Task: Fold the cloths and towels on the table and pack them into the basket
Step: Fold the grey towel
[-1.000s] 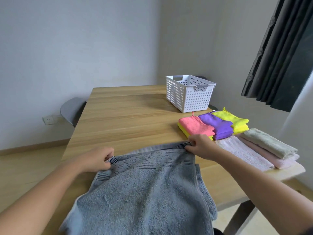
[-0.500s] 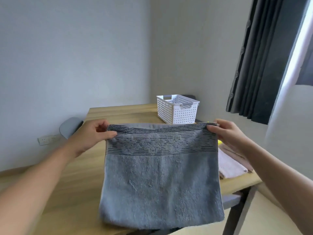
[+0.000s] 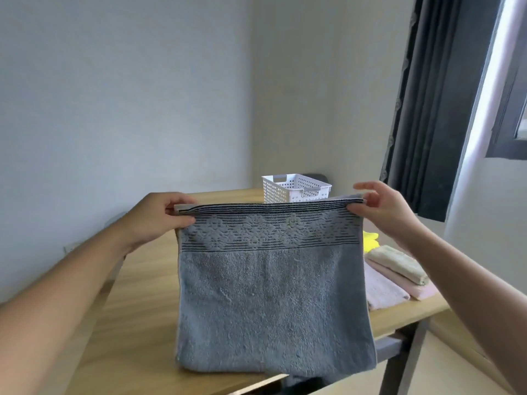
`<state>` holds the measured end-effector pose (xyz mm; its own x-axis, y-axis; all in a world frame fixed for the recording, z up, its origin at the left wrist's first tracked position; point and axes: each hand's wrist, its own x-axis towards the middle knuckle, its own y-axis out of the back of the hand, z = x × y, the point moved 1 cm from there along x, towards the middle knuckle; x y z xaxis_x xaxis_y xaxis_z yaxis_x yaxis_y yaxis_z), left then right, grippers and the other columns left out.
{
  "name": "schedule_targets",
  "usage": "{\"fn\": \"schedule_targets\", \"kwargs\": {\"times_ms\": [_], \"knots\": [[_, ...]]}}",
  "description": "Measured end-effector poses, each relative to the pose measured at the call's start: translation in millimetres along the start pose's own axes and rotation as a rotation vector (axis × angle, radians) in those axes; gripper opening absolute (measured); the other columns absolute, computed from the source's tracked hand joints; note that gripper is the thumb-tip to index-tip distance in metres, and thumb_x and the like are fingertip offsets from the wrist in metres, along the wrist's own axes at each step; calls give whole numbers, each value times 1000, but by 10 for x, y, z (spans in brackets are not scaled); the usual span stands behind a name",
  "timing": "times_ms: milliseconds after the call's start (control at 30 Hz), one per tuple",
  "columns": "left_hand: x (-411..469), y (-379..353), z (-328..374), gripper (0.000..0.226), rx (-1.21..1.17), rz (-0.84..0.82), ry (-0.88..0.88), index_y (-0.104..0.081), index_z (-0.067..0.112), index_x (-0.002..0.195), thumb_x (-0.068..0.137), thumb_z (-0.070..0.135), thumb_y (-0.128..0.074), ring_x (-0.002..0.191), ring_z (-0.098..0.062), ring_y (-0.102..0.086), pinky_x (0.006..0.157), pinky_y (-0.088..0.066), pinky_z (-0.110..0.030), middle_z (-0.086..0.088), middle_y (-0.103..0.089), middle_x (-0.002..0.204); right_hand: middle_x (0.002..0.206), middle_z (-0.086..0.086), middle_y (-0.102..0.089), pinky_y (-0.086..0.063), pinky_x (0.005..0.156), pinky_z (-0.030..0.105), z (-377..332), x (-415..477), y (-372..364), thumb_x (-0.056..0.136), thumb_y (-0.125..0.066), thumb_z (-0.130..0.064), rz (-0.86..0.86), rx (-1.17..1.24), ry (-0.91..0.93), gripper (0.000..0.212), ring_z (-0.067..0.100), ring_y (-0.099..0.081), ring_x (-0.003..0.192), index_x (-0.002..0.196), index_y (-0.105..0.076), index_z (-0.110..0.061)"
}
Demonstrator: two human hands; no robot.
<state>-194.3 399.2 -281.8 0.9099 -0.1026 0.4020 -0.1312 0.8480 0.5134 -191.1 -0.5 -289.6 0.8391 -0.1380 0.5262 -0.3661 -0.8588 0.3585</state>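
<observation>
A grey towel (image 3: 271, 303) with a patterned band hangs doubled over in front of me, stretched flat above the wooden table (image 3: 134, 323). My left hand (image 3: 159, 218) pinches its top left corner. My right hand (image 3: 382, 206) pinches the top right corner with thumb and forefinger, the other fingers spread. The white perforated basket (image 3: 296, 191) stands at the table's far side, behind the towel's top edge. Folded beige (image 3: 399, 263) and pink towels (image 3: 390, 295) lie at the right. A yellow cloth (image 3: 370, 240) peeks out past the towel.
A dark curtain (image 3: 439, 109) hangs at the right by a window. A grey chair (image 3: 114, 220) is partly visible at the table's left side. The table's right edge and a metal leg (image 3: 410, 354) are close to the hanging towel.
The towel went from lying over the table's near edge to hanging taut in the air from both hands. Since half a second ago it has been raised a little higher.
</observation>
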Motion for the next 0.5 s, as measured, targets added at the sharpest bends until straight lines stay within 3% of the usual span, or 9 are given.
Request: {"fn": "schedule_targets", "kwargs": {"times_ms": [100, 167, 267, 400, 500], "knots": [[52, 77, -8, 17, -129, -61, 94, -66, 12, 87, 80, -4, -65, 73, -11, -64, 71, -52, -16, 5, -71, 71, 82, 8, -63, -50, 60, 20, -127, 74, -97, 87, -63, -4, -21, 72, -15, 6, 16, -54, 68, 90, -61, -9], [110, 114, -85, 13, -360, -103, 155, -65, 8, 92, 86, -1, -58, 77, -14, -65, 67, -56, -17, 2, -72, 76, 83, 7, -62, -50, 64, 26, -122, 173, -182, 91, -58, -6, -66, 192, -87, 7, 16, -56, 70, 86, -57, -10], [233, 130, -227, 16, -639, -79, 229, -63, 10, 101, 92, 11, -50, 78, -12, -66, 72, -56, -27, 0, -71, 88, 81, 4, -61, -45, 67, 31, -60, 363, -318, 94, -55, -14, -116, 389, -183, 8, 16, -56, 70, 86, -56, -12], [511, 160, -387, 14, -645, 94, 264, -62, 8, 101, 95, 12, -51, 91, -23, -60, 88, -47, -39, -9, -65, 101, 79, 1, -58, -46, 64, 26, -88, 616, -613, 95, -54, -17, -158, 443, -216, 7, 12, -56, 68, 90, -55, -13], [752, 273, -310, 9, -581, 286, 241, -60, 11, 95, 96, 11, -51, 86, -20, -59, 78, -49, -35, -6, -63, 93, 78, -1, -58, -45, 64, 29, -264, 864, -837, 96, -53, -17, -107, 407, -179, 15, 12, -55, 68, 81, -52, -18]]}}
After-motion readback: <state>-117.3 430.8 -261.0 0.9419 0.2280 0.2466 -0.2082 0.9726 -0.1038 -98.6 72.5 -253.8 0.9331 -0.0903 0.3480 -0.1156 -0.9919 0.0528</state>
